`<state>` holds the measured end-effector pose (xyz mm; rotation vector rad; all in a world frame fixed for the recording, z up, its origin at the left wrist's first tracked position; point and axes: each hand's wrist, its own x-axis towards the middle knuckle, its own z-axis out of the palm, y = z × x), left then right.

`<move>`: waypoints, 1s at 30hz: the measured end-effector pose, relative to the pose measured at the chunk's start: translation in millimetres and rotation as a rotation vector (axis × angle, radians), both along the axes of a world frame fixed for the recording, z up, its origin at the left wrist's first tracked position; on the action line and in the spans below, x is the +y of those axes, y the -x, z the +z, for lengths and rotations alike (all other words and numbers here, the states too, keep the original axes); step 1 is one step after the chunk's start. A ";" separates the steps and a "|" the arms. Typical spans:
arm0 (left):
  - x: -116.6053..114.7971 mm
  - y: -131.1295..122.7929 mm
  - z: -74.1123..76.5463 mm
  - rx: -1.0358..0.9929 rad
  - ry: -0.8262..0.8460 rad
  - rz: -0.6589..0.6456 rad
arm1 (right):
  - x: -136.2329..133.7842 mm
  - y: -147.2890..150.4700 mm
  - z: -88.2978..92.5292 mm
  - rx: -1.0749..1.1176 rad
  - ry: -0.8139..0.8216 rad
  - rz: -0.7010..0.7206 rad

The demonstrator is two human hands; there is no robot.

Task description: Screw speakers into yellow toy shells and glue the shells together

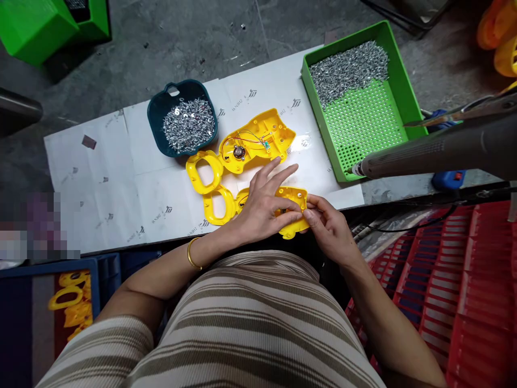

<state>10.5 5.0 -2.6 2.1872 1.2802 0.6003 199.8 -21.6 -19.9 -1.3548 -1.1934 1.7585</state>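
Observation:
A yellow plastic shell half (293,195) with a looped handle end lies at the table's front edge, partly hidden under my hands. My right hand (329,226) grips its right end between thumb and fingers. Over the shell reaches my left hand (269,207), its thumb and index fingertip pinched together near that same end, the other fingers stretched out. Whatever is in the pinch is too small to make out. Just behind lies a second yellow shell half (278,129), open side up, holding a round black speaker (239,153), thin wires and a small green circuit board (265,144).
A dark teal tub (155,121) of small metal parts stands behind left. At the right is a green perforated basket (363,121) with many screws. A dark powered screwdriver (424,153) juts in from the right, above red crates (476,280). Yellow parts (67,299) fill a lower-left crate.

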 end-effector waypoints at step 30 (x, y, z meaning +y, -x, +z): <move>58.6 14.4 -4.5 0.233 -0.457 -0.570 | 39.9 0.5 8.4 -0.156 -0.211 0.330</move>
